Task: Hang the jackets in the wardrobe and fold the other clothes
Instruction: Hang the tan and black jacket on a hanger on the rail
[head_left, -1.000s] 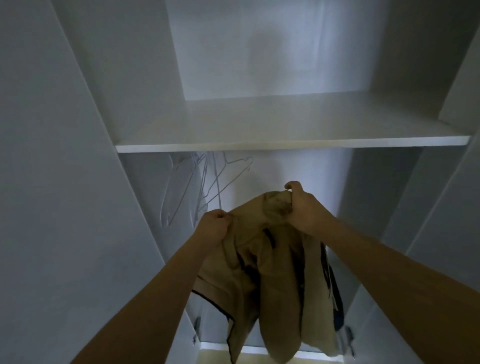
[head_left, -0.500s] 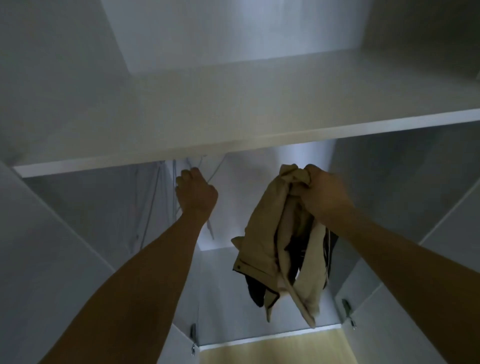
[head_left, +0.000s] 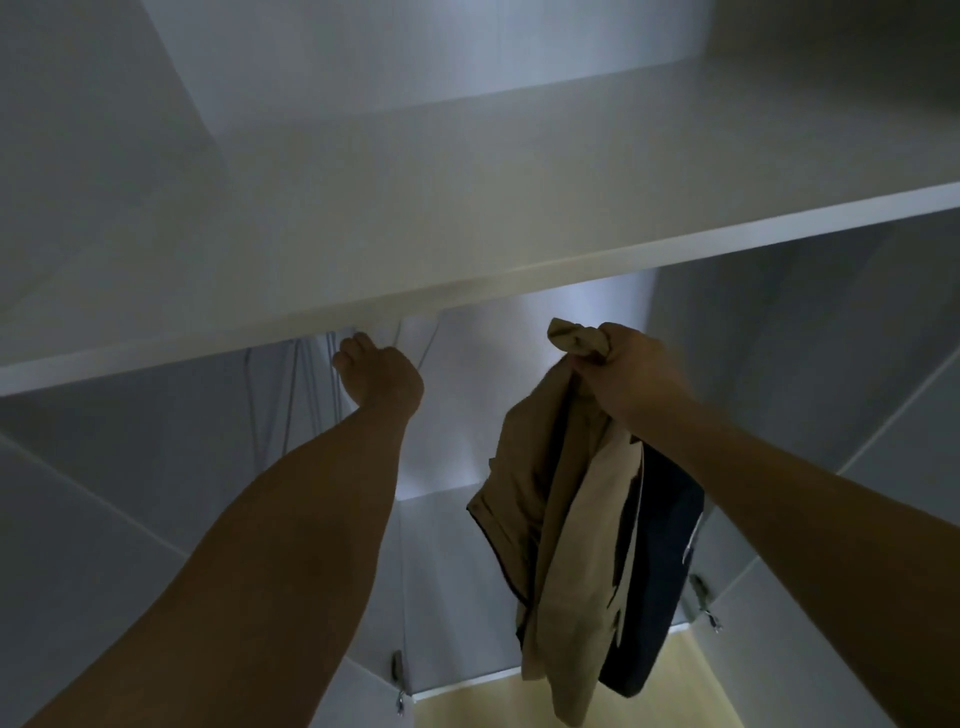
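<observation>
right hand (head_left: 631, 371) gripping jacket (head_left: 566, 525), left hand (head_left: 382, 376) raised

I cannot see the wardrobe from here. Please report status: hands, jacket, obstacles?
Left hand up at wire hangers under shelf. Right hand grips tan jacket, bunched, unhung. Nothing blocking.

I see my left hand (head_left: 382, 376) up under the wardrobe shelf (head_left: 467, 218), among the wire hangers (head_left: 311, 384) hanging there at the left. To its right my right hand (head_left: 631, 371) holds the jacket (head_left: 566, 519), which hangs below it inside the wardrobe, above the floor (head_left: 519, 701)
</observation>
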